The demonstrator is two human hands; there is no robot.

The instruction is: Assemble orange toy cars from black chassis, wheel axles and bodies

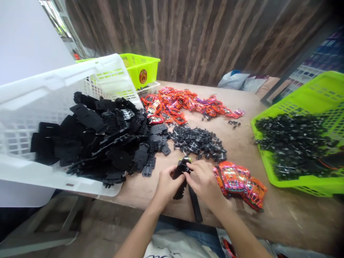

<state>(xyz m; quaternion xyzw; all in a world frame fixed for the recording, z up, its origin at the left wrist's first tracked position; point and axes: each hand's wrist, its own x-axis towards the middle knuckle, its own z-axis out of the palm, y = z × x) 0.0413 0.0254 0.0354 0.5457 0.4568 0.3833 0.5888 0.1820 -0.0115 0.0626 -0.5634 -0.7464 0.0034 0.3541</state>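
My left hand (169,182) is closed round a black plastic toy car chassis (180,191), held near the table's front edge. At the chassis's upper end, the fingers of my right hand (202,177) pinch close together against a dark round part, perhaps a wheel. Whatever lies between those fingertips is too small to make out. Under my hands rests a tool with a black handle (195,208); its head is hidden. Just beyond my fingers shows a small yellowish piece (186,158). Beside my right wrist lie several shiny orange toy car bodies (236,179).
A tipped white basket (118,186) spills black chassis (107,139) at left. Loose wheel axles (199,141) lie mid-table, with orange car bodies (182,102) behind. A green basket (292,186) of axles stands right; another green basket (145,68) sits at the back.
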